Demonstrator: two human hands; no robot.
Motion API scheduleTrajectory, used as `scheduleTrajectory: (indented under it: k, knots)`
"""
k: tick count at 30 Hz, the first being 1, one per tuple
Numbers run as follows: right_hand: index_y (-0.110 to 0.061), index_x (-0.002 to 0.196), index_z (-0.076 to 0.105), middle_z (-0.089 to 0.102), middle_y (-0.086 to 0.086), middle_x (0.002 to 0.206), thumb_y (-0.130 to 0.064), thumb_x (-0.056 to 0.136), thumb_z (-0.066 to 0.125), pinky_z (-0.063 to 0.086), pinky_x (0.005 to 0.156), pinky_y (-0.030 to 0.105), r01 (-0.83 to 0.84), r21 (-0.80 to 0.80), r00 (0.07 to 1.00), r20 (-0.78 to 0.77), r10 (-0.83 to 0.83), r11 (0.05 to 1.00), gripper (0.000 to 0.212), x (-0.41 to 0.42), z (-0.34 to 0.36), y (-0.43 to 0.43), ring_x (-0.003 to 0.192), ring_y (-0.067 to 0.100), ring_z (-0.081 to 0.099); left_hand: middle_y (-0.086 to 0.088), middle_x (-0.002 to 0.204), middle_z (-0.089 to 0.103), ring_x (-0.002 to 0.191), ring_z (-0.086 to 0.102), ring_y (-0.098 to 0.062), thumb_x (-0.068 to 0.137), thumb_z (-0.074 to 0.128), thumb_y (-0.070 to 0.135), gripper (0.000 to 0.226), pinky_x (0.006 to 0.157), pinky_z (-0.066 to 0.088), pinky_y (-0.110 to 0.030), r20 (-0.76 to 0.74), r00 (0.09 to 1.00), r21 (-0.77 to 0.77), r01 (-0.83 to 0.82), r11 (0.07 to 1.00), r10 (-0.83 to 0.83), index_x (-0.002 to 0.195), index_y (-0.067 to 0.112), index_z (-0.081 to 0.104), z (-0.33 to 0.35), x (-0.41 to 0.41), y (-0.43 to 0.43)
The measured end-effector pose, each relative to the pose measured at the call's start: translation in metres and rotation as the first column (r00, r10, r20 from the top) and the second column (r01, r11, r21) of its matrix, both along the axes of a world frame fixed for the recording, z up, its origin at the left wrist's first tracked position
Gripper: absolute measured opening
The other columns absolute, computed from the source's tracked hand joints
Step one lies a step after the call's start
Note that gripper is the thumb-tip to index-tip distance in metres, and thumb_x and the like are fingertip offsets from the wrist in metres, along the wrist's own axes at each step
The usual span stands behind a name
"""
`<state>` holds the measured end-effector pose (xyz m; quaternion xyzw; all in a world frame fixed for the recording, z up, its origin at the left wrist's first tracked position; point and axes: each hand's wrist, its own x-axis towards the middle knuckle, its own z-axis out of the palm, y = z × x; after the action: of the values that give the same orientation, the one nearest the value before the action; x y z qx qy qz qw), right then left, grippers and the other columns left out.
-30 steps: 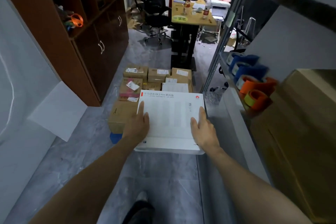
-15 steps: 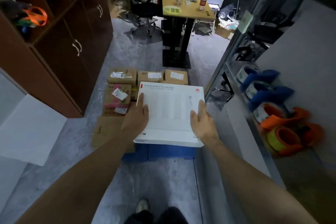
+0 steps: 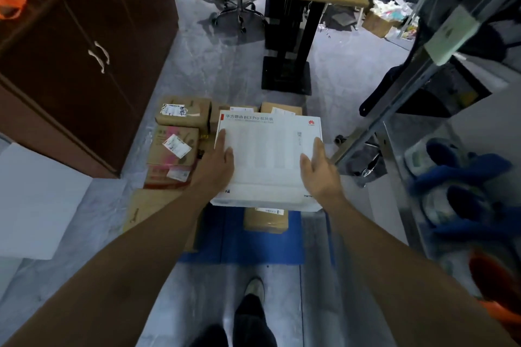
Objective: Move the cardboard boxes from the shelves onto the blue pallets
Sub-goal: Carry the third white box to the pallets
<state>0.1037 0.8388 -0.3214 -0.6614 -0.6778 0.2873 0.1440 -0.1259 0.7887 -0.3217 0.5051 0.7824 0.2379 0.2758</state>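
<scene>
The white box (image 3: 267, 155), centre frame, hangs between both hands: the left hand (image 3: 217, 166) grips its left edge and the right hand (image 3: 318, 175) its right edge, thumbs on top, fingers hidden underneath. Over the last second the blue pallet (image 3: 225, 242) has slid into view directly below, so set-down looks close. Free blue shows lower centre beside a small brown box (image 3: 266, 220). Stacked cartons (image 3: 172, 155) crowd the left, the shelf frame (image 3: 394, 110) the right.

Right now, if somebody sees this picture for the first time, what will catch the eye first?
First the white box in the middle, gripped at its sides by the left hand and the right hand. Below it lies the blue pallet on the floor, with brown boxes stacked on its left and far parts. A dark cabinet fills the upper left.
</scene>
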Motion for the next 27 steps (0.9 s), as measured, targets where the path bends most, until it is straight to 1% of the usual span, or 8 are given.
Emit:
scheduleTrajectory:
  k: [3, 6, 8, 12, 17, 20, 23, 27]
  knots:
    - [-0.022, 0.156, 0.009, 0.052, 0.015, 0.134, -0.043, 0.103, 0.033, 0.044, 0.096, 0.045, -0.006, -0.013, 1.0, -0.011, 0.006, 1.0, 0.062, -0.001, -0.024, 0.039, 0.119, 0.034, 0.053, -0.019, 0.143, 0.044, 0.12, 0.05, -0.036, 0.104, 0.027, 0.035, 0.056, 0.1, 0.039, -0.044, -0.033, 0.999, -0.019, -0.011, 1.0, 0.011, 0.154, 0.027, 0.004, -0.021, 0.0, 0.038]
    - [-0.029, 0.152, 0.011, 0.052, 0.013, 0.135, -0.048, 0.098, 0.03, 0.047, 0.096, 0.052, -0.015, -0.022, 0.999, -0.045, 0.014, 1.0, 0.06, -0.006, -0.054, 0.07, 0.118, 0.034, 0.054, -0.018, 0.146, 0.04, 0.121, 0.048, -0.036, 0.104, 0.027, 0.034, 0.056, 0.098, 0.039, -0.044, -0.063, 0.998, -0.048, -0.015, 0.999, 0.012, 0.155, 0.026, 0.005, -0.049, -0.001, 0.07]
    - [-0.028, 0.151, 0.013, 0.052, 0.014, 0.137, -0.048, 0.096, 0.029, 0.047, 0.095, 0.054, -0.017, -0.036, 0.999, -0.041, 0.015, 0.999, 0.06, -0.009, -0.077, 0.089, 0.117, 0.036, 0.054, -0.018, 0.145, 0.041, 0.119, 0.049, -0.036, 0.104, 0.027, 0.033, 0.055, 0.097, 0.039, -0.042, -0.05, 0.999, -0.046, -0.02, 0.999, 0.018, 0.155, 0.024, 0.006, -0.069, -0.002, 0.088]
    - [-0.021, 0.153, 0.013, 0.044, 0.013, 0.146, -0.037, 0.101, 0.033, 0.042, 0.101, 0.053, -0.013, -0.05, 1.0, -0.011, 0.013, 0.999, 0.058, -0.019, -0.124, 0.123, 0.125, 0.037, 0.048, -0.018, 0.145, 0.04, 0.119, 0.048, -0.036, 0.104, 0.027, 0.031, 0.055, 0.098, 0.038, -0.044, -0.025, 0.999, -0.055, -0.027, 0.998, 0.026, 0.155, 0.024, 0.006, -0.117, -0.008, 0.12]
    - [-0.02, 0.154, 0.013, 0.042, 0.011, 0.149, -0.036, 0.102, 0.034, 0.042, 0.102, 0.05, -0.026, -0.056, 1.0, 0.003, 0.026, 0.998, 0.058, -0.02, -0.186, 0.147, 0.127, 0.036, 0.047, -0.017, 0.148, 0.036, 0.118, 0.049, -0.033, 0.104, 0.027, 0.033, 0.055, 0.097, 0.038, -0.039, -0.015, 1.0, -0.061, -0.028, 0.998, 0.027, 0.154, 0.026, 0.004, -0.185, -0.011, 0.14]
    - [-0.02, 0.154, 0.012, 0.039, 0.011, 0.15, -0.037, 0.103, 0.033, 0.042, 0.102, 0.052, -0.017, -0.07, 0.999, 0.029, 0.019, 0.997, 0.058, -0.015, -0.219, 0.147, 0.128, 0.036, 0.046, -0.019, 0.133, 0.05, 0.106, 0.055, -0.031, 0.104, 0.026, 0.033, 0.056, 0.085, 0.039, -0.037, -0.032, 0.999, -0.089, -0.007, 0.996, 0.004, 0.154, 0.025, 0.003, -0.223, -0.008, 0.145]
    - [-0.021, 0.153, 0.012, 0.041, 0.012, 0.149, -0.04, 0.102, 0.033, 0.043, 0.1, 0.054, 0.0, -0.099, 0.999, 0.042, 0.004, 0.995, 0.058, -0.009, -0.247, 0.142, 0.126, 0.037, 0.048, -0.018, 0.119, 0.055, 0.093, 0.053, -0.025, 0.104, 0.027, 0.032, 0.056, 0.08, 0.038, -0.035, 0.003, 1.0, -0.088, 0.018, 0.996, -0.017, 0.154, 0.024, 0.003, -0.258, -0.003, 0.146]
    - [-0.027, 0.149, 0.011, 0.043, 0.011, 0.147, -0.045, 0.101, 0.03, 0.046, 0.097, 0.056, -0.005, -0.095, 0.999, 0.039, 0.009, 0.995, 0.055, -0.006, -0.277, 0.141, 0.125, 0.037, 0.049, -0.017, 0.119, 0.054, 0.089, 0.047, -0.018, 0.104, 0.028, 0.032, 0.056, 0.078, 0.036, -0.031, 0.008, 1.0, -0.067, 0.009, 0.998, -0.008, 0.154, 0.023, 0.005, -0.291, 0.001, 0.146]
